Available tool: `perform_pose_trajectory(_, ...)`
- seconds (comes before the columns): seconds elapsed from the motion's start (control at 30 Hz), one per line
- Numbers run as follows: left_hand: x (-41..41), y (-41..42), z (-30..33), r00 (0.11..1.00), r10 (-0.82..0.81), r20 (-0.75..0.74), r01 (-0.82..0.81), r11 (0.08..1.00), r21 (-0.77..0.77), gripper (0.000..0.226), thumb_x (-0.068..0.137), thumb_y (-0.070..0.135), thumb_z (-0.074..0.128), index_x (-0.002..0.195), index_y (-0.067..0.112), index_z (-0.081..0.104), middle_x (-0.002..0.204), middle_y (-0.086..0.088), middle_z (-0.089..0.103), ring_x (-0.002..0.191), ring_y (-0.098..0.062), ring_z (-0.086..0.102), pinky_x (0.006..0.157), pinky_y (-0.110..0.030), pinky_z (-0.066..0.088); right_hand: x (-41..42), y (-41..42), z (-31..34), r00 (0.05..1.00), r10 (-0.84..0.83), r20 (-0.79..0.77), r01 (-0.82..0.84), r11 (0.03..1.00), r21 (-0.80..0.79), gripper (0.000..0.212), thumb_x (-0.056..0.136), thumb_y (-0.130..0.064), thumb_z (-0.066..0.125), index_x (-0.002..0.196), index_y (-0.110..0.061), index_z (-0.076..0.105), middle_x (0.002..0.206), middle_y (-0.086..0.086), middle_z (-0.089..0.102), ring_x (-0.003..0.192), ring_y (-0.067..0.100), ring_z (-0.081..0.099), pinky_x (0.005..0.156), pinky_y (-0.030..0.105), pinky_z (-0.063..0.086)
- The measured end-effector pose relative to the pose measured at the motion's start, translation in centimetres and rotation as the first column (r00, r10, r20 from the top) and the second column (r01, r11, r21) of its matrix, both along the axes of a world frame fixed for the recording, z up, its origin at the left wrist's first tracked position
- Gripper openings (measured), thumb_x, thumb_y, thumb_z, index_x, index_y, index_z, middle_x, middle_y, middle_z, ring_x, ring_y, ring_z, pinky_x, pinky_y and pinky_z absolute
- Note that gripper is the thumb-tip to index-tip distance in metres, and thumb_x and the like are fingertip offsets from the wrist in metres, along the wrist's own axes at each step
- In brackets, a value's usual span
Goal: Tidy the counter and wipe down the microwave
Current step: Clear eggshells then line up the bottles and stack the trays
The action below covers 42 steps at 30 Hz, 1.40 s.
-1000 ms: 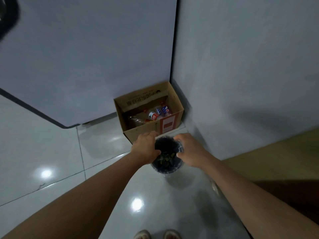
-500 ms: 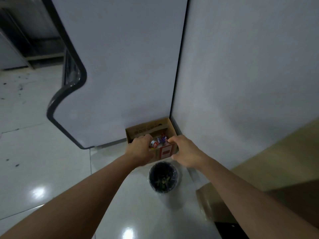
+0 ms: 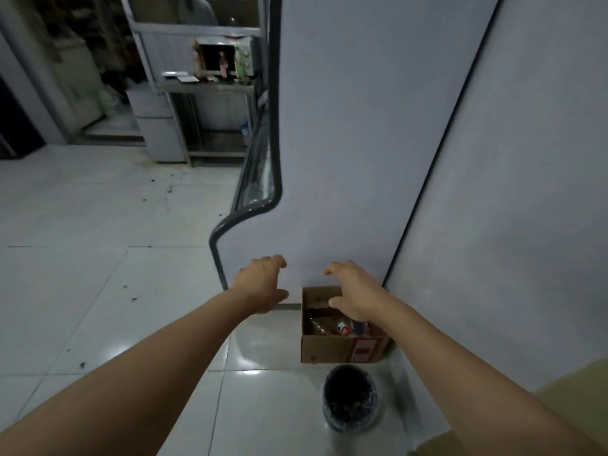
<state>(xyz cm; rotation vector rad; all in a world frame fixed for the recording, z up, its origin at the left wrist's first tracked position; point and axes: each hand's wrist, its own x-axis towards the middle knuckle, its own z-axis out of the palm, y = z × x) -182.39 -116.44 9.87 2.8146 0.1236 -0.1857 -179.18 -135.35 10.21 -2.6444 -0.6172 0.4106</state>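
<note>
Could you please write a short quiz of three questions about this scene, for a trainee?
1. True or false: the left hand holds a cloth.
2. What stands on the floor just in front of the cardboard box?
A. a bin lined with a black bag
B. a bucket of water
C. a stool
3. Fill in: the microwave stands on a metal ____.

Key: 1 false; 2 A; 3 table.

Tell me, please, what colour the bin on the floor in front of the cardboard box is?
Black: the bin shows dark with a glossy liner, seen in the head view.
</note>
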Motion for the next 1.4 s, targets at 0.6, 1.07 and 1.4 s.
perform_pose_trajectory(0.6, -3.8, 29.5, 8.1, 0.97, 0.225, 0.092, -0.23, 0.972, 0.041, 0.057, 0.085, 0.032, 0.065, 0.135, 0.019, 0.039, 0.137, -0.004, 0.048, 0.123, -0.023, 0.047, 0.102, -0.039, 0.041, 1.5, 30.1, 8.3, 0.957, 0.248, 0.153, -0.244, 0.969, -0.039, 0.062, 0.084, -0.025, 0.066, 0.138, -0.018, 0.037, 0.14, 0.004, 0.035, 0.128, 0.021, 0.037, 0.104, 0.034, 0.037)
perform_pose_trajectory(1.07, -0.3, 47.0, 10.6, 0.966, 0.237, 0.107, -0.243, 0.969, 0.047, 0.059, 0.084, 0.03, 0.066, 0.135, 0.018, 0.039, 0.137, -0.004, 0.047, 0.122, -0.023, 0.047, 0.101, -0.039, 0.041, 5.8, 48.0, 10.4, 0.958, 0.251, 0.14, -0.246, 0.968, -0.055, 0.068, 0.088, -0.029, 0.062, 0.145, -0.021, 0.026, 0.149, 0.003, 0.023, 0.135, 0.024, 0.028, 0.107, 0.039, 0.035)
perform_pose_trajectory(1.4, 11.1, 55.4, 9.7, 0.96, 0.269, 0.081, -0.274, 0.96, 0.052, 0.054, 0.087, 0.028, 0.062, 0.135, 0.019, 0.039, 0.134, -0.003, 0.049, 0.122, -0.023, 0.047, 0.1, -0.038, 0.041, 18.3, 58.2, 9.9, 0.946, 0.296, 0.131, -0.29, 0.955, -0.058, 0.069, 0.087, -0.031, 0.063, 0.145, -0.021, 0.025, 0.148, 0.005, 0.023, 0.135, 0.025, 0.028, 0.106, 0.039, 0.036)
